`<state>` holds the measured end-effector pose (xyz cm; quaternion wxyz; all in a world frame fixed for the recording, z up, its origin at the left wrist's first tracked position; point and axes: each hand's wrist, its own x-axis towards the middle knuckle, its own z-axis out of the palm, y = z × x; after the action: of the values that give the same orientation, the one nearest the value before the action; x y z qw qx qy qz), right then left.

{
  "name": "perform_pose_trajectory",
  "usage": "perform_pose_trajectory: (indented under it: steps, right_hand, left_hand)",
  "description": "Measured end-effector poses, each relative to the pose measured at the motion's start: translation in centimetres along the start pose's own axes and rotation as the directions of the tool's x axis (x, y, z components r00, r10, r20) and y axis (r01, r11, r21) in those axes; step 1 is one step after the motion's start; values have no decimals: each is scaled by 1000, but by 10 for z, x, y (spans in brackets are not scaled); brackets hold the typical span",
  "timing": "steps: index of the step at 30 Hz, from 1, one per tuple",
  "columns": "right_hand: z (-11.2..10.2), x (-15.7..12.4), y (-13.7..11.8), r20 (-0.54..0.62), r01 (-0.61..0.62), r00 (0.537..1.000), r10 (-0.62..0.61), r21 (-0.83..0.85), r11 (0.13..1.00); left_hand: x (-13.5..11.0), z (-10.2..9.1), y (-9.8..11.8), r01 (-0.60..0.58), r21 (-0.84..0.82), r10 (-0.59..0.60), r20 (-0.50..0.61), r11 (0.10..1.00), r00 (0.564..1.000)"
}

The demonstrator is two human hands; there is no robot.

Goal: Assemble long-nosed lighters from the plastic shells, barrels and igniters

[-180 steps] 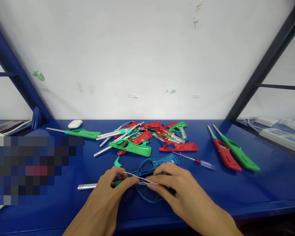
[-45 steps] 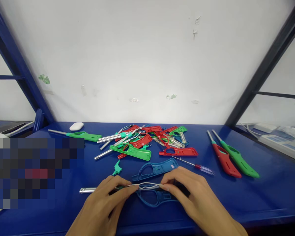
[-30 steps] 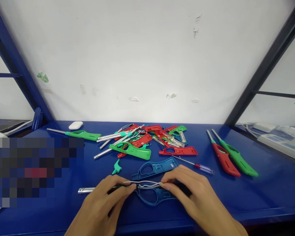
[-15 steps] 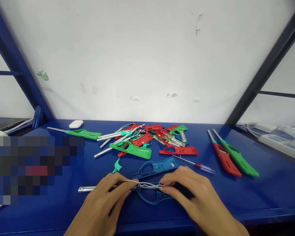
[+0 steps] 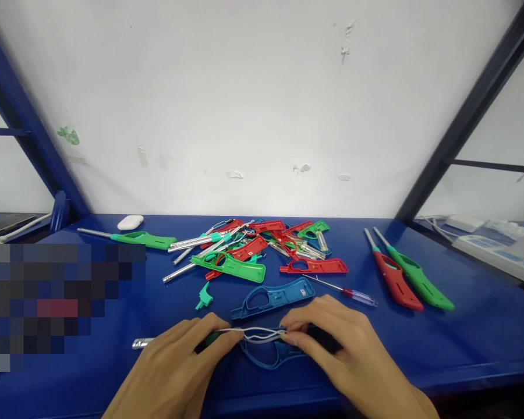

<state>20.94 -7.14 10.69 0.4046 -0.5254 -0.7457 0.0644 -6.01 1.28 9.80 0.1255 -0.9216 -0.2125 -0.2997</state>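
White wires (image 5: 262,333) stretch between my two hands, pinched at both ends by thumb and fingertips. My left hand (image 5: 179,355) is closed on their left end, and a silver metal tube (image 5: 140,343) sticks out to its left, partly hidden. At the right end my right hand (image 5: 344,343) pinches the wires. Below them lies a blue lighter handle half (image 5: 266,356), partly covered by my right hand. Just beyond is another blue handle half (image 5: 283,294), its inside facing up. A small teal trigger-like piece (image 5: 204,297) sits ahead of my left hand.
Red and green handle halves (image 5: 231,267), metal tubes and clear cylinders form a pile at the back middle. A screwdriver (image 5: 358,295) lies right of centre. Complete lighters, red (image 5: 397,279) and green (image 5: 423,282), lie at the right; another green lighter (image 5: 144,238) is at the left.
My left hand has moved slightly left and down, covering more of the metal tube. The wires stay pinched between both hands. The whole view has shifted a little.
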Motion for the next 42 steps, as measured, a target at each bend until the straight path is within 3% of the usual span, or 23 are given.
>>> perform_pose_trajectory:
  steps: [10, 17, 29, 36, 42]
  right_hand:
    - [-3, -2, 1, 33, -73, 997, 71, 81, 994]
    - [-3, -2, 3, 83, -124, 989, 120, 54, 991]
    - [1, 0, 2, 131, -236, 966, 221, 109, 966]
    - [1, 0, 2, 130, -168, 978, 160, 53, 984]
    - [2, -2, 5, -13, 60, 998, -60, -28, 998]
  left_hand:
    - [5, -8, 0, -122, 38, 126, -98, 992, 987]
    - [2, -5, -4, -108, -53, 104, -69, 993, 992]
    - [9, -10, -2, -122, -57, 115, -105, 991, 988]
    - [10, -8, -3, -125, -35, 121, -103, 992, 987]
    - [11, -8, -2, -113, -50, 108, -82, 992, 991]
